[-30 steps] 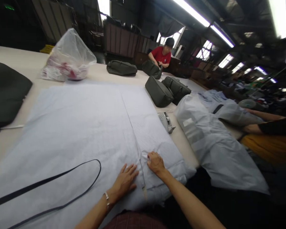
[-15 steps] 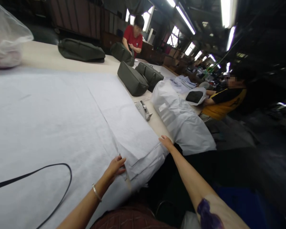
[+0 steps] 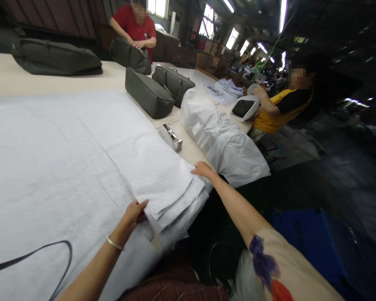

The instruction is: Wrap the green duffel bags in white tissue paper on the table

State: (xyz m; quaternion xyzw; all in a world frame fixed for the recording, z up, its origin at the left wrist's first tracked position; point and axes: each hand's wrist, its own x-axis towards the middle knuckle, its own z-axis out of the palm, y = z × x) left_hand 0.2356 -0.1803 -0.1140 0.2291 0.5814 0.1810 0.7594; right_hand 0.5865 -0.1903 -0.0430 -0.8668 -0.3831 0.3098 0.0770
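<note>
Table (image 3: pixel 192 150) is partly covered by white sheets (image 3: pixel 50 167), draped past its near edge. Light, floppy, easily creased handling is expected; corners are best gripped. Along that edge, top sheet (image 3: pixel 147 159) is pinched by right hand (image 3: pixel 203 169) and left hand (image 3: pixel 134 212).

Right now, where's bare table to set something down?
Bare tabletop runs between the white sheets and the long dark bag; a narrower strip lies between the tape dispenser and the plastic bag. Crowded: where two dark bags stand together beyond the dispenser.
</note>
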